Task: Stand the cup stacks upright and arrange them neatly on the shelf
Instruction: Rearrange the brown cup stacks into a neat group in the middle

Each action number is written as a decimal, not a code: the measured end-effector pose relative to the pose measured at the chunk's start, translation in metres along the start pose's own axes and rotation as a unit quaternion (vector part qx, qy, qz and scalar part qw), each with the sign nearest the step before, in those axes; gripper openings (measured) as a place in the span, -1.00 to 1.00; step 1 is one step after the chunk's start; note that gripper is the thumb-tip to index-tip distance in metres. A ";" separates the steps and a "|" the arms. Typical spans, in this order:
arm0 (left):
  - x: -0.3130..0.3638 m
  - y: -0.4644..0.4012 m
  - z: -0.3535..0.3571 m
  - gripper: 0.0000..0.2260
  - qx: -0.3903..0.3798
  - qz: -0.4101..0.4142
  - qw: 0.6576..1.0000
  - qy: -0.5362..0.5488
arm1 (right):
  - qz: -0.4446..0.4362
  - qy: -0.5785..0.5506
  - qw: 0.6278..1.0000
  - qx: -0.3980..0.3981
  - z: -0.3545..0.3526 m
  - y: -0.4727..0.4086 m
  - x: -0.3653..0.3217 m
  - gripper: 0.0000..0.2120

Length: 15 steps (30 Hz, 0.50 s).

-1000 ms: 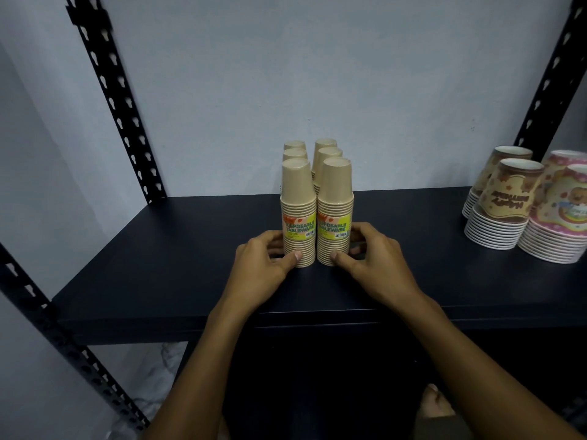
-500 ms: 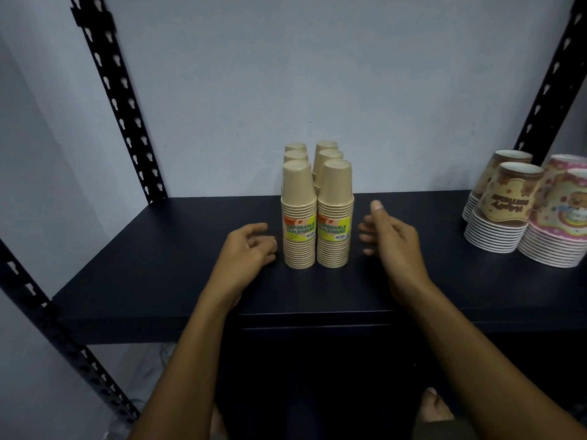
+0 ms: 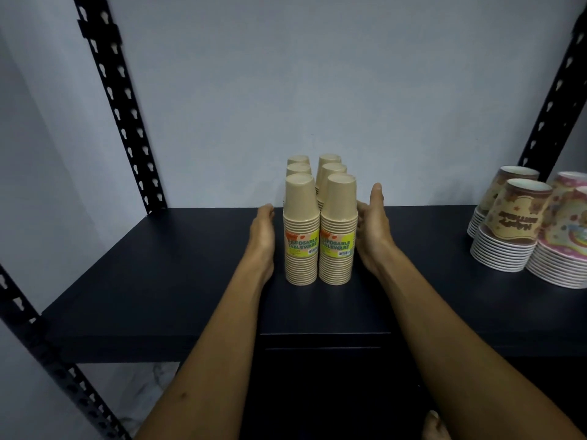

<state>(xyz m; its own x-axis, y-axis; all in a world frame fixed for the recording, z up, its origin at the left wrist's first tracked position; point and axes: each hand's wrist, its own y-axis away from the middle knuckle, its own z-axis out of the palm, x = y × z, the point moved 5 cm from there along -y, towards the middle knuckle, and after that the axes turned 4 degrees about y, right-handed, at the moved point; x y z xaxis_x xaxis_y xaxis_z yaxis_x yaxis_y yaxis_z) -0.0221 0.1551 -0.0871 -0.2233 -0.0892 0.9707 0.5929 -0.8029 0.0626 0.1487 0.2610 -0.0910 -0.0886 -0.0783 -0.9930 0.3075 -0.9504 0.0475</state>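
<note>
Several tan cup stacks stand upright, mouth down, in two close rows on the black shelf. The front left stack and front right stack carry yellow labels; the stacks behind are mostly hidden. My left hand lies flat along the left side of the rows, fingers straight. My right hand lies flat along the right side, fingers straight and pointing away from me. Whether the palms touch the cups is not clear.
Printed party cup stacks stand at the right end of the shelf, some pink. Black slotted uprights frame the shelf at left and right. A grey wall closes the back.
Both hands left the bases of the front stacks, opened out, and moved forward along the outer sides of the two rows.
</note>
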 end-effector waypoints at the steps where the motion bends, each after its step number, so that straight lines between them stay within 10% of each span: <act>1: 0.000 -0.001 0.003 -0.33 -0.015 -0.008 1.000 -0.002 | -0.003 0.001 1.000 -0.026 0.004 -0.003 0.002 0.16; 6: 0.007 0.007 0.016 -0.65 -0.061 -0.001 0.998 -0.003 | 0.003 0.024 0.998 -0.057 0.025 0.017 -0.011 -0.23; 15: 0.004 0.006 0.021 -0.69 -0.089 0.003 0.996 0.030 | -0.006 0.005 0.999 -0.047 0.025 0.014 -0.008 -0.34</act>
<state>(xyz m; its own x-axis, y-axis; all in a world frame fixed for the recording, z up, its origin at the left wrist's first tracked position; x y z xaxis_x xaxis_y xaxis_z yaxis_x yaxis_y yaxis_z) -0.0033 0.1619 -0.0784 -0.2682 -0.1256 0.9551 0.4485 -0.8937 0.0084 0.1296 0.2410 -0.0796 -0.0832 -0.0633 -0.9945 0.3944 -0.9186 0.0254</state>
